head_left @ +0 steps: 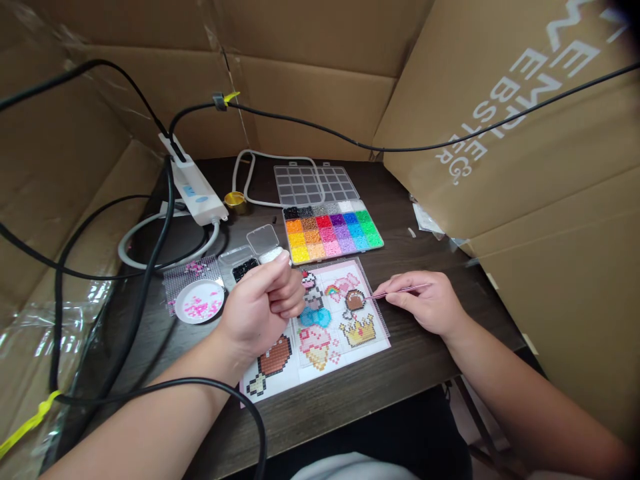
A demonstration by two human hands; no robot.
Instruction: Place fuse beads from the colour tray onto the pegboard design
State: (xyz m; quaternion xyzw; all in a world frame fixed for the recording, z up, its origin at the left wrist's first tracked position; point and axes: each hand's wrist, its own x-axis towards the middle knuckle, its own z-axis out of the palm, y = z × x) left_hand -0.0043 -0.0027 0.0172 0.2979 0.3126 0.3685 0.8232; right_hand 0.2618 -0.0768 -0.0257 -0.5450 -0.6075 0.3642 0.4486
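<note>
My left hand (260, 303) is raised over the left part of a pattern sheet (320, 327), fingers curled shut with thumb on top; what it holds, if anything, is hidden. My right hand (427, 303) rests on the table at the sheet's right edge and pinches thin tweezers (395, 291). Their tip points left at a brown bead figure (355, 300) on a clear pegboard (345, 300) lying over the sheet. The sheet shows a crown, an ice cream, a rainbow and a brown drumstick.
An open bead box (330, 230) with many coloured compartments sits behind the sheet. A white dish (200, 301) of pink beads and small clear boxes (250, 257) lie at left. Black cables (150, 267) and a white device (195, 190) cross the left side. Cardboard walls surround the dark table (400, 373).
</note>
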